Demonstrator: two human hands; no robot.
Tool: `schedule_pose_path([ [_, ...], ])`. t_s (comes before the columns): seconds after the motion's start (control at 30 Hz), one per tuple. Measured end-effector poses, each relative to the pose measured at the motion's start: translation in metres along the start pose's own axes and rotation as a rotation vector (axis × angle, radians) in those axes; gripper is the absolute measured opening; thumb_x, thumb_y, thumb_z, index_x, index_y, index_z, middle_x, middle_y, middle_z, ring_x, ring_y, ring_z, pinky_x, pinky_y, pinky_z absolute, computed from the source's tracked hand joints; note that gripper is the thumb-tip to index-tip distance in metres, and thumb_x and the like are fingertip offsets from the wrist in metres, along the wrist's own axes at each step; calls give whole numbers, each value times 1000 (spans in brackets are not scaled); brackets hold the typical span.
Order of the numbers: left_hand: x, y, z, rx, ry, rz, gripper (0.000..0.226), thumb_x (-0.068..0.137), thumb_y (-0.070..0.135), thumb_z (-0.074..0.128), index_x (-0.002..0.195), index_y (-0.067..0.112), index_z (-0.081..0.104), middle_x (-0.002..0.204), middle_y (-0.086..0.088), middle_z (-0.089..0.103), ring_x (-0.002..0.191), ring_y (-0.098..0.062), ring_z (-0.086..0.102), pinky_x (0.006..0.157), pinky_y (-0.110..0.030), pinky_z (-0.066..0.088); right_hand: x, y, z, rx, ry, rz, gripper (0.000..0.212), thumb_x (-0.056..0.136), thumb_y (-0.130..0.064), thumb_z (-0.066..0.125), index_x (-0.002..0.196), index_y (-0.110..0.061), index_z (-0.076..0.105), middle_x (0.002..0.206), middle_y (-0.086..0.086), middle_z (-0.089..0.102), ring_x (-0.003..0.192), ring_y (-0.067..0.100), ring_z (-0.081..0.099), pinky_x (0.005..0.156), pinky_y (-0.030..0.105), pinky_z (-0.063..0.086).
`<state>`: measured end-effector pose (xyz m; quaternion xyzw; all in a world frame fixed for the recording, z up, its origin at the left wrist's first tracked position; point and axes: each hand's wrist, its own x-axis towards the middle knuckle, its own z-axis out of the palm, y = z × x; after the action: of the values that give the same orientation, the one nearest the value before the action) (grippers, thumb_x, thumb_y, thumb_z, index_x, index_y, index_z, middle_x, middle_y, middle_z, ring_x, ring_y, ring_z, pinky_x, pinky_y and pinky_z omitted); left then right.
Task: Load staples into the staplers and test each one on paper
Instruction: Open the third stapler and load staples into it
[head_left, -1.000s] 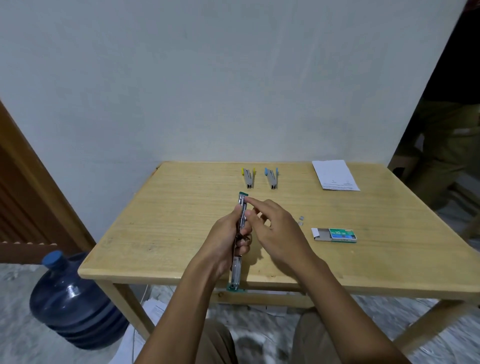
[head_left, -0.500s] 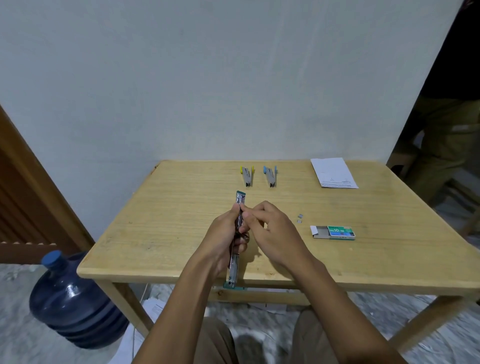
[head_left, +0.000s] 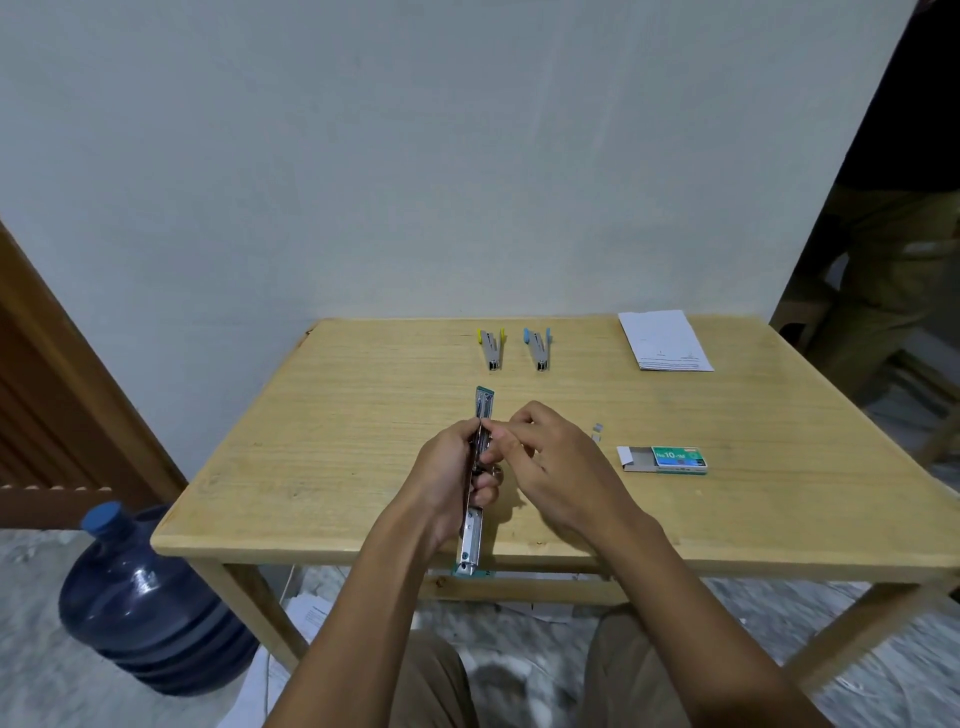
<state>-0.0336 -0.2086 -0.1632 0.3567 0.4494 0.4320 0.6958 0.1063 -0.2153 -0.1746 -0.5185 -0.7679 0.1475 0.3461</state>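
Pale wall (head_left: 467, 156) is seen behind a wooden counter (head_left: 322, 467) on which the work is laid out. Near the near edge, a green stapler (head_left: 484, 406) is held swung out flat, its far end over the counter and its near end past the counter's edge. It is clamped in the grip of the left hand (head_left: 452, 478), whose fingers are wrapped round its middle. The right hand (head_left: 556, 467) is set against it from the right, with thumb and forefinger pinched at the open rail. Whether a strip of staples lies under them cannot be told.

Loading of this stapler is judged to be under way, with no test made on it yet. A yellow stapler (head_left: 491, 349) and a blue stapler (head_left: 537, 349) lie side by side towards the far edge, closed and untouched. Whether they are loaded cannot be told. The sheet of paper (head_left: 665, 340) lies at the far right, well apart from the hands. The marks along its near edge are too small to be read as staples.

Just right of the right hand, a few loose staples (head_left: 597, 431) are seen, and beyond them the staple box (head_left: 670, 460) with its tray slid out to the left. Both lie roughly between the hands and the paper and could be knocked in a reach. A water bottle (head_left: 140, 597) stands on the floor at the left, and a person (head_left: 893, 260) stands at the far right.
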Motion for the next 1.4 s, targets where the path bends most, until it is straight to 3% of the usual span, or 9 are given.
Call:
schedule_pose_path([
  [0.3, 4, 14, 9, 299, 132, 62, 27, 101, 21, 36, 99, 12, 62, 56, 3, 43, 41, -10, 32, 41, -20, 23, 16, -2, 16, 1182, 361, 699, 28, 104, -21, 42, 100, -10, 67, 101, 9, 68, 98, 20, 69, 81, 31, 56],
  [0.4, 5, 19, 18, 690, 163, 250, 33, 104, 25, 34, 93, 15, 64, 62, 5, 56, 43, -3, 50, 43, -19, 39, 24, -4, 15, 1676, 317, 870, 35, 106, -25, 36, 109, -5, 64, 110, 15, 68, 102, 25, 67, 98, 37, 50],
  [0.47, 6, 19, 23, 1181, 144, 436, 35, 105, 32, 31, 108, 17, 63, 87, -1, 69, 74, -9, 67, 64, -28, 52, 30, -10, 12, 1865, 311, 946, 36, 105, -25, 36, 108, -6, 67, 108, 14, 70, 102, 25, 67, 100, 34, 48],
  [0.57, 7, 21, 33, 1677, 180, 545, 39, 105, 34, 26, 135, 17, 46, 116, -9, 66, 98, -30, 63, 68, -34, 41, 35, -15, 10, 2043, 384, 971, 36, 105, -20, 37, 111, -5, 69, 111, 13, 73, 103, 25, 71, 95, 35, 55],
  [0.8, 25, 28, 21, 1103, 128, 513, 32, 105, 29, 35, 85, 16, 57, 71, 5, 54, 66, -18, 53, 55, -24, 40, 28, -3, 14, 2163, 491, 956, 39, 106, -22, 34, 101, 2, 65, 90, 18, 70, 81, 29, 70, 79, 38, 60],
  [0.93, 27, 20, 19, 569, 142, 205, 31, 104, 28, 35, 93, 15, 61, 61, 4, 45, 45, -10, 36, 41, -19, 26, 24, 10, 7, 1768, 437, 951, 27, 100, -15, 34, 99, -7, 60, 64, 0, 46, 48, 10, 37, 39, 21, 33],
  [1.03, 26, 13, 17, 290, 120, 83, 29, 104, 27, 35, 97, 13, 59, 58, 2, 42, 42, -10, 32, 41, -20, 23, 19, 20, -6, 992, 366, 790, 26, 98, -15, 36, 94, -15, 61, 65, -5, 42, 50, 9, 32, 44, 22, 25],
  [1.2, 31, -2, 19, 346, 204, 47, 31, 105, 28, 36, 97, 11, 60, 63, -1, 47, 46, -14, 42, 47, -25, 30, 25, 45, -29, 83, 77, 499, 30, 101, -18, 31, 97, -21, 61, 93, -2, 63, 85, 16, 58, 69, 30, 42],
  [1.4, 37, -10, 20, 707, 252, 165, 39, 106, 29, 32, 94, 10, 63, 75, -3, 58, 64, -14, 50, 56, -26, 35, 37, 67, -26, -235, -227, 432, 32, 95, -11, 37, 97, -24, 66, 114, 0, 64, 102, 19, 55, 85, 36, 48],
])
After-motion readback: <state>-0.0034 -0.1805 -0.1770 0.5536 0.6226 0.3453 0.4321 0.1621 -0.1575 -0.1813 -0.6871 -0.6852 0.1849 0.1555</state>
